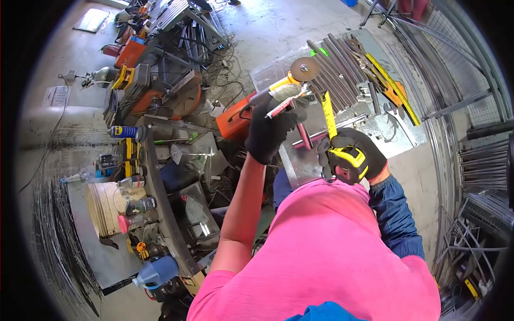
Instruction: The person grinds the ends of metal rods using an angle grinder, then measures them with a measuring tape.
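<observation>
My left hand (267, 128), in a black glove, grips a thin white marker (284, 107) with red print. My right hand (369, 152), also gloved in black, is wrapped round a yellow tape measure (349, 159). The tape's yellow blade (329, 115) sticks out over the metal table (286, 160). Between my hands lie a red bar-like piece (304, 137) and a thin metal rod (342, 124). Past my left hand is an angle grinder (282, 83) with a brown disc (304, 69). Dark metal bars (336, 69) lie side by side beyond the tape.
Pliers, a yellow level (393, 88) and a wrench (401, 124) are at the table's right. An orange-red box (234, 119) stands beside its left edge. Farther left are a chop saw (184, 96), a spray can (123, 131), a blue jug (158, 273) and cables.
</observation>
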Demonstrator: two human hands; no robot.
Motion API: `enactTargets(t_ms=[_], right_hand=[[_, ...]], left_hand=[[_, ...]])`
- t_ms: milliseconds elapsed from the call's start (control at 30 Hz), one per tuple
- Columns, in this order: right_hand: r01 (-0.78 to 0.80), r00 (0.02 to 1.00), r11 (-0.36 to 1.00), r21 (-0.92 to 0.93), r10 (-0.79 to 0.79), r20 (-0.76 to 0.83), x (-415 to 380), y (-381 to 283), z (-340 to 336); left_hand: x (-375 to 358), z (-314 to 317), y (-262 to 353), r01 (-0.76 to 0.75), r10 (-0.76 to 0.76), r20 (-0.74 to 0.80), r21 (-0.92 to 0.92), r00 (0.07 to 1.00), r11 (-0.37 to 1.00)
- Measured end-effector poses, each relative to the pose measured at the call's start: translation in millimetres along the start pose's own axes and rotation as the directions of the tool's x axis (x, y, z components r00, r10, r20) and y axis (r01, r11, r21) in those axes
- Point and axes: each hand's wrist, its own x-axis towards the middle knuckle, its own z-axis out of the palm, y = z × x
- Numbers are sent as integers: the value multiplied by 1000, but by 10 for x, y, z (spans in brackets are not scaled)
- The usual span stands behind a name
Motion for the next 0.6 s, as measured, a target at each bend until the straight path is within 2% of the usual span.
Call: enactTargets(t_ms=[33,67,100,133,167,200,233,300,333,367,500,567,600], right_hand=[[-133,990,980,151,126,55,-52,49,51],[9,1000,998,67,-8,-30,68,-153,10],[42,997,993,-113,-34,70,103,-171,-30],[7,999,999,-41,-6,40,64,-101,19],[-23,1000,999,34,23,12,47,-48,77],[-80,996,978,191,84,-13,19,-17,85],[-76,997,978,192,79,-9,-6,24,109],[-41,994,992,120,53,-100,-54,82,162],[-40,992,979,201,63,-112,-90,99,170],[-42,992,978,202,66,-112,-80,74,151],[-125,992,978,165,126,4,-34,47,70],[-214,972,856,470,233,19,-33,35,100],[-438,890,647,624,410,200,-6,-63,26]], left_hand=[[-20,39,25,9,-8,-3,34,1000,999],[-12,64,12,2,-2,0,30,1000,1000],[-4,85,-20,-118,120,-14,98,993,988],[3,95,-43,-234,241,-22,167,970,958],[17,103,-55,-238,246,-26,168,969,957],[19,105,-68,-218,223,-31,120,974,969],[8,95,-72,-195,198,-35,72,980,978],[-41,83,-34,-170,172,-30,51,985,984],[-60,86,-26,-176,177,-10,36,984,984],[-77,94,-24,-181,181,11,20,983,983],[-40,138,-43,-229,229,-5,36,973,973],[12,128,-47,-221,222,-16,75,975,973],[11,119,-13,-306,313,16,261,950,916]])
